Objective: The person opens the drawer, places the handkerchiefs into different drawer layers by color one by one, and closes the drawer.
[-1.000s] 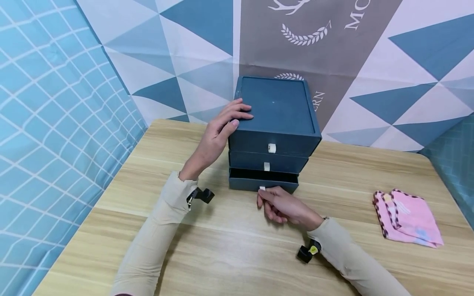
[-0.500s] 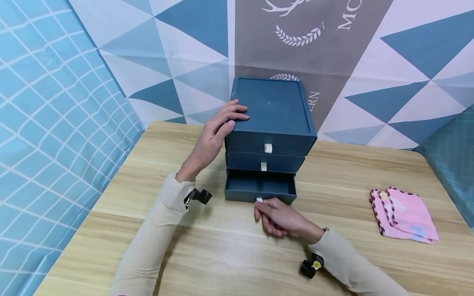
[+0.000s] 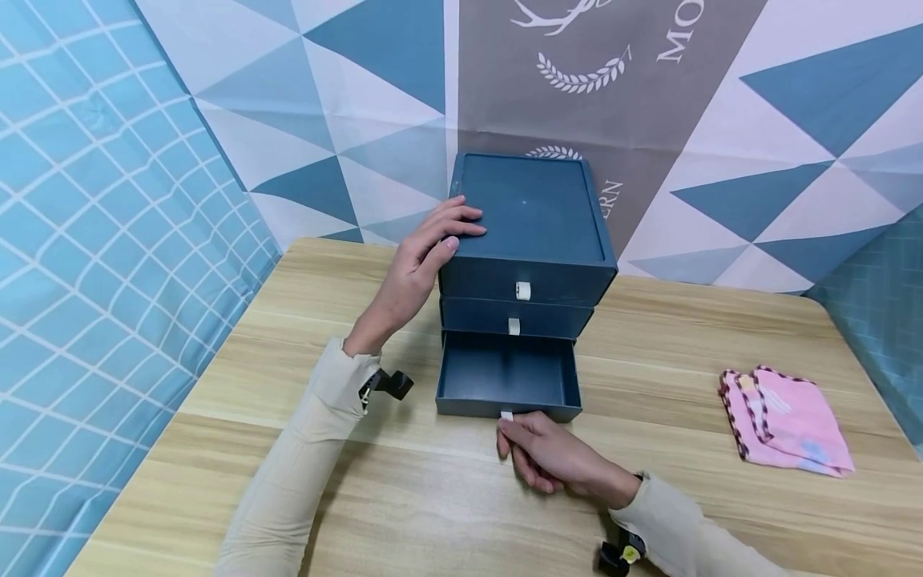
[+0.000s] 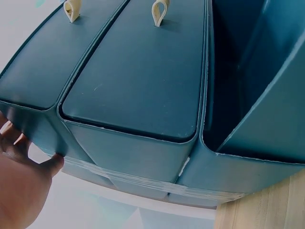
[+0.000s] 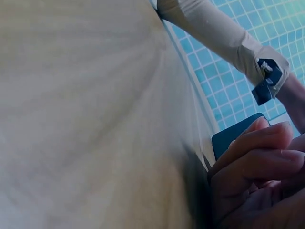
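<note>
A dark blue drawer unit point(image 3: 530, 208) with three stacked drawers stands against the back wall. Its bottom drawer point(image 3: 508, 377) is pulled well out and shows a bare inside. My right hand point(image 3: 558, 457) pinches the small white pull tab point(image 3: 506, 416) on that drawer's front. My left hand point(image 3: 425, 260) rests on the unit's top left edge, fingers extended over the top and thumb along the front corner. In the left wrist view the upper two drawers are closed, each with a looped tab point(image 4: 160, 12). The right wrist view shows my curled fingers point(image 5: 257, 162) beside the drawer.
A folded pink cloth point(image 3: 789, 421) with a checked edge lies on the right of the wooden table point(image 3: 433, 497). Behind the unit hangs a patterned wall cloth point(image 3: 389, 120). A blue gridded cloth point(image 3: 108, 240) borders the table's left side.
My right hand has drawn the bottom drawer farther out toward me, from slightly open to well out. The left hand has stayed on the unit. The camera view has shifted slightly.
</note>
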Demonstrator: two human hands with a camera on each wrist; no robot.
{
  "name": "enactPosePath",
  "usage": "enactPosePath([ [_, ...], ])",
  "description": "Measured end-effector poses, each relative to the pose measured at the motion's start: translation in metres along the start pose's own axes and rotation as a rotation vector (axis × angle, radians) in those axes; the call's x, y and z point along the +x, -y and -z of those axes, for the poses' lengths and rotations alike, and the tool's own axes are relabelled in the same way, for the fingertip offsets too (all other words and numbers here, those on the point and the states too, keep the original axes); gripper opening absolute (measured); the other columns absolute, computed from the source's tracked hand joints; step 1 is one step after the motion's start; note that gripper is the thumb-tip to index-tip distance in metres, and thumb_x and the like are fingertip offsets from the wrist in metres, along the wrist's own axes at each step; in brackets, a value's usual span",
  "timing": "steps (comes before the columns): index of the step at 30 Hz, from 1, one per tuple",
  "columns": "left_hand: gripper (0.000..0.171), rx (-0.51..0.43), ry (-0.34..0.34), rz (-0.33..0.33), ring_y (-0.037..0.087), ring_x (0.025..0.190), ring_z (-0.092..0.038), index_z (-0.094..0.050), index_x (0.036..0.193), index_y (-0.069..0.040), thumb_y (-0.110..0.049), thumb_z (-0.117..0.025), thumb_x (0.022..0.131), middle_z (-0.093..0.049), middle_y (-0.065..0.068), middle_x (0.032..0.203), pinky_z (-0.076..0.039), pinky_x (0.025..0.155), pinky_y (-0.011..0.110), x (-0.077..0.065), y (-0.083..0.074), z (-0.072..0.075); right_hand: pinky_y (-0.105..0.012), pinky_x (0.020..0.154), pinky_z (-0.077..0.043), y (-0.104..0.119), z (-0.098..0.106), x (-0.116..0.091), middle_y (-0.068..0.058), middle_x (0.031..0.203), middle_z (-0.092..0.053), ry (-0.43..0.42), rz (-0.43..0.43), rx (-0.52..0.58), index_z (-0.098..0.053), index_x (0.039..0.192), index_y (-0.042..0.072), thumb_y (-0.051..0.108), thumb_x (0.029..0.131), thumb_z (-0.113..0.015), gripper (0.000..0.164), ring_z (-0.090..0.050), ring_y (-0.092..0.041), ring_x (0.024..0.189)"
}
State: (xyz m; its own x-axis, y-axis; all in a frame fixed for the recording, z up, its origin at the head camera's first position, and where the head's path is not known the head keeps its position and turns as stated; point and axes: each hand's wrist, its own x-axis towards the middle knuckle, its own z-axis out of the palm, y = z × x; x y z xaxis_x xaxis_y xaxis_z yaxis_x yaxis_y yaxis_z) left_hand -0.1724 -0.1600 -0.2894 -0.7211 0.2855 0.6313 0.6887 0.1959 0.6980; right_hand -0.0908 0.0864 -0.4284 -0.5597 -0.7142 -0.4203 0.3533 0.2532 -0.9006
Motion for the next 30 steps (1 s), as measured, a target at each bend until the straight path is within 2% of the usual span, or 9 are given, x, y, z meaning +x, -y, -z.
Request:
enactPosePath([
  [17, 0.032, -0.006, -0.003, 0.006, 0.031, 0.148, -0.025, -0.062, 0.122, 0.010, 0.000, -0.039, 0.103, -0.049, 0.026, 0.142, -0.018, 0.122, 0.032, -0.001, 0.001, 0.001, -0.019, 0.032, -0.031, -0.013, -0.022, -0.025, 0.002, 0.054, -0.048, 0.078, -0.031, 0.062, -0.057, 0.096, -0.001, 0.038, 0.107, -0.042, 0.044, -0.038, -0.007, 0.035],
  [23, 0.032, -0.003, -0.005, 0.013, 0.029, 0.149, -0.025, -0.061, 0.123, 0.010, 0.000, -0.039, 0.103, -0.049, 0.025, 0.142, -0.018, 0.122, 0.032, -0.001, 0.000, 0.001, -0.019, 0.032, -0.030, -0.018, -0.027, -0.032, 0.003, 0.055, -0.049, 0.131, -0.042, 0.119, -0.057, 0.097, 0.000, 0.037, 0.107, -0.041, 0.042, -0.037, -0.005, 0.035],
  [30, 0.032, -0.001, -0.006, 0.015, 0.029, 0.149, -0.026, -0.062, 0.123, 0.010, -0.001, -0.039, 0.103, -0.049, 0.025, 0.143, -0.018, 0.121, 0.032, -0.001, -0.001, 0.000, -0.017, 0.034, -0.031, -0.019, -0.030, -0.037, 0.003, 0.059, -0.049, 0.144, -0.092, 0.216, -0.058, 0.105, 0.000, 0.037, 0.107, -0.042, 0.041, -0.038, -0.005, 0.038],
])
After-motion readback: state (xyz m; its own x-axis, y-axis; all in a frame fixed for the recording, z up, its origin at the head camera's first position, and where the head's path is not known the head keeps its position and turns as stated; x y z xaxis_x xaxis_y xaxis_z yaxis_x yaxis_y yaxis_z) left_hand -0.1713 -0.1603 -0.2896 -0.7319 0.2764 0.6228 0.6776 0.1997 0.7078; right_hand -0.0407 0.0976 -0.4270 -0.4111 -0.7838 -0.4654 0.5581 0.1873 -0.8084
